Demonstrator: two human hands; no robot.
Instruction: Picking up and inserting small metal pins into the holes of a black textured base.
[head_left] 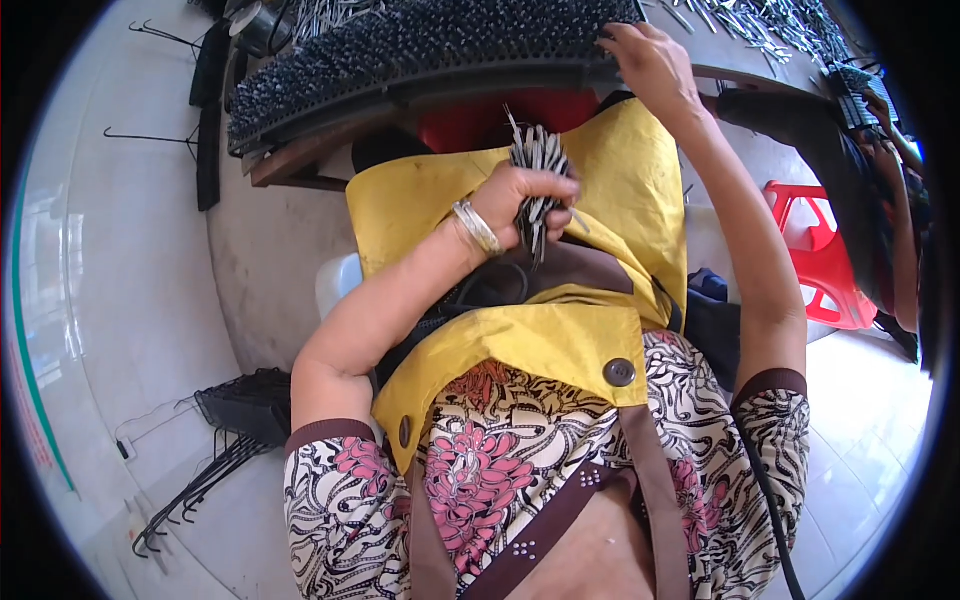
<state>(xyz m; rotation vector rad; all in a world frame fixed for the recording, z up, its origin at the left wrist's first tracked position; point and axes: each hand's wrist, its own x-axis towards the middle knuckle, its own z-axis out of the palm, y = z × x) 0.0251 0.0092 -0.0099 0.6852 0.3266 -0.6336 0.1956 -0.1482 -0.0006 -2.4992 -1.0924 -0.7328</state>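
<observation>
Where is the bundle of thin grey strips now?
In the head view, above and slightly right of centre, the bundle is in the left hand, over the yellow apron.

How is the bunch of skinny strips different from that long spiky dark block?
The bunch of skinny strips is small; the spiky block is much longer. The bunch looks mostly silvery grey, while the block is dark. The bunch is squeezed in the left hand; the block lies beyond it, with the right hand at its right end. Both have many thin pieces packed closely.
</observation>
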